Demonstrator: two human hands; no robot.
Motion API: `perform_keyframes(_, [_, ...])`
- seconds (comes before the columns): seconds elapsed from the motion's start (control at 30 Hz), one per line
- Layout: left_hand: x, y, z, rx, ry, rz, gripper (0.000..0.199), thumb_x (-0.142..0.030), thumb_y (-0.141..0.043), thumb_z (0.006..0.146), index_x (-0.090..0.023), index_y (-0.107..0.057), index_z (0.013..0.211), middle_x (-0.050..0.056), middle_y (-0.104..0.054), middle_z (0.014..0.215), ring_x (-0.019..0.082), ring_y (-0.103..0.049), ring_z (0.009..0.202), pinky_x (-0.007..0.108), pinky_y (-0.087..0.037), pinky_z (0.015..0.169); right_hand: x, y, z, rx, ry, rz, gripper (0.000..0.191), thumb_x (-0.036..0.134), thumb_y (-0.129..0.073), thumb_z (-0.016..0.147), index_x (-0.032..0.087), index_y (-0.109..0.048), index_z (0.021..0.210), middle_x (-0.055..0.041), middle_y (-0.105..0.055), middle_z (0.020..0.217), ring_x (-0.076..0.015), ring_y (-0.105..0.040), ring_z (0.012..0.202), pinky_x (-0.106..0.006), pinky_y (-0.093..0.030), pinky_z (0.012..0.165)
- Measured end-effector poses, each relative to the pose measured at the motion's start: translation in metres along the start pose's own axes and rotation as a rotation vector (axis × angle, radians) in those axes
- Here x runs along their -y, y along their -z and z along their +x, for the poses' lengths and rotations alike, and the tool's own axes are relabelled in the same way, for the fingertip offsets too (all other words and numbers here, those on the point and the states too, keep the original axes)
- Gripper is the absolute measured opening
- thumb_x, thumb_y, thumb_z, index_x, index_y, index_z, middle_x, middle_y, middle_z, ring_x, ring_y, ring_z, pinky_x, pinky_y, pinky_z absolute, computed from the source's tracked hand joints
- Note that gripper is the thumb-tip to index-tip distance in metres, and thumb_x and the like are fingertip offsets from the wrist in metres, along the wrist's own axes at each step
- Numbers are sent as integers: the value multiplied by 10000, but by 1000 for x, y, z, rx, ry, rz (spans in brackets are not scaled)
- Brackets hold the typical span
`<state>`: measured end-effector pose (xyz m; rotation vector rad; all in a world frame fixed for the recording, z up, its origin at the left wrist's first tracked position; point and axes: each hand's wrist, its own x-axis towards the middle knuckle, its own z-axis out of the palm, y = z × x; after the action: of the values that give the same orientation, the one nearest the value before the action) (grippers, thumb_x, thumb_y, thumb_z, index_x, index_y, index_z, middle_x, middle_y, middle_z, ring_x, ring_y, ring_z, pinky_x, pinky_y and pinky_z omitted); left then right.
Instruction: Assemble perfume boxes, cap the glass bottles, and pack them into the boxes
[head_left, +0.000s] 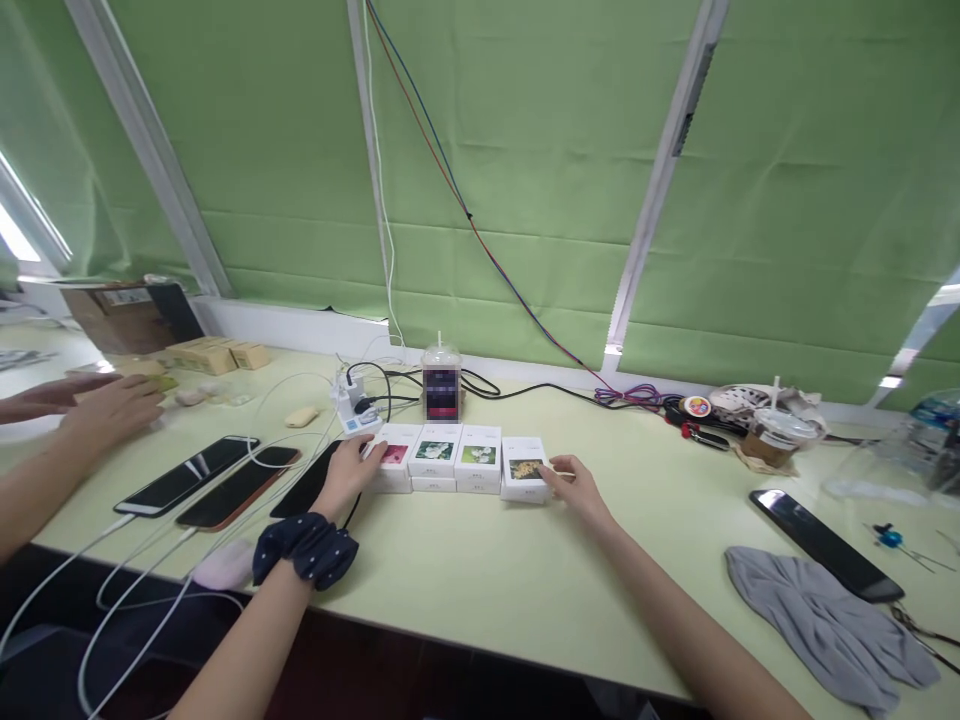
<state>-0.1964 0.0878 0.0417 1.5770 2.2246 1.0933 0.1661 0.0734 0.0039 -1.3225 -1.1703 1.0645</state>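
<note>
Several small white boxes with flower pictures stand close together in a row on the table. My left hand [349,478], with a dark dotted scrunchie [306,552] on its wrist, grips the left end of the box with a red flower [395,478]. In the middle are a box with white flowers [435,466] and a box with white blooms on green [478,470]. These boxes appear to be stacked in two layers. At the right end, my right hand [576,487] holds the right side of a box with yellow flowers [525,487], which sits slightly apart from the row.
Phones [240,488] with white cables lie left, beside a charging block [352,405]. Another person's hands [112,415] are at far left. A lidded cup [442,385] stands behind the boxes. Right are an iced drink [776,435], a phone [825,545] and grey cloth [825,625].
</note>
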Motion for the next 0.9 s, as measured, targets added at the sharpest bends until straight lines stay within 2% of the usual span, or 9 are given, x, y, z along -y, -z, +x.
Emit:
perform_keyframes(0.07, [-2, 0, -4, -7, -7, 20, 476, -441, -519, 741, -116, -617, 1075, 179, -641, 1203, 343, -552, 1170, 413, -396, 995, -4, -3, 3, 55, 56, 3, 631, 422, -823, 530, 246, -628, 1104, -84, -601, 1191, -241, -603, 981, -317, -523, 743])
perform_keyframes(0.1, [-2, 0, -5, -1, 2, 26, 487, -446, -525, 736, -113, -611, 1081, 184, -648, 1184, 351, -568, 1146, 417, -411, 974, -6, -6, 4, 96, 105, -7, 692, 395, -831, 521, 265, -604, 1162, -79, -563, 1260, -254, -573, 1071, -340, -511, 821])
perform_keyframes(0.17, [-2, -2, -7, 26, 41, 36, 489, -471, -545, 720, -110, -615, 1042, 195, -680, 1100, 374, -613, 1067, 429, -449, 906, -10, -13, 7, 175, 205, -44, 687, 357, -828, 534, 265, -605, 1177, -69, -544, 1294, -265, -516, 1175, -378, -450, 956])
perform_keyframes(0.23, [-1, -2, -8, 59, 86, 38, 461, -504, -563, 705, -114, -632, 940, 205, -704, 1007, 399, -638, 1002, 442, -472, 842, -13, -20, 10, 198, 261, -80, 611, 351, -803, 577, 250, -624, 1152, -64, -573, 1259, -263, -508, 1191, -393, -391, 1026])
perform_keyframes(0.33, [0, -1, -8, 101, 121, 13, 453, -562, -578, 684, -131, -641, 808, 211, -714, 947, 411, -647, 966, 450, -480, 804, -16, -26, 14, 201, 244, -76, 589, 377, -765, 636, 255, -606, 1190, -55, -596, 1238, -255, -543, 1154, -388, -397, 1021])
perform_keyframes(0.47, [-1, 1, -10, 151, 89, -82, 495, -617, -568, 676, -149, -670, 801, 151, -730, 943, 344, -659, 956, 389, -490, 802, -16, -28, 15, 212, 164, -27, 586, 410, -762, 644, 281, -611, 1195, -37, -619, 1233, -251, -567, 1134, -364, -428, 987])
perform_keyframes(0.63, [-10, -2, -19, 120, 84, -137, 476, -609, -640, 609, -158, -679, 755, 128, -735, 835, 344, -656, 915, 380, -487, 765, -13, -26, 12, 141, 131, -7, 513, 429, -727, 679, 279, -641, 1162, -40, -606, 1275, -259, -551, 1163, -364, -400, 1004])
perform_keyframes(0.77, [-24, -14, -28, 131, 84, -150, 438, -607, -655, 591, -173, -662, 647, 116, -722, 731, 343, -662, 822, 380, -483, 720, -12, -12, 13, 43, 111, 4, 454, 448, -715, 675, 266, -683, 1090, -46, -658, 1189, -271, -564, 1128, -359, -428, 953])
perform_keyframes(0.9, [-41, -34, -36, 189, 62, -178, 494, -638, -640, 592, -156, -681, 691, 127, -729, 766, 357, -660, 824, 398, -479, 727, -16, 14, 16, -37, 94, 8, 429, 472, -686, 692, 257, -701, 1062, -47, -662, 1186, -273, -556, 1126, -341, -432, 919])
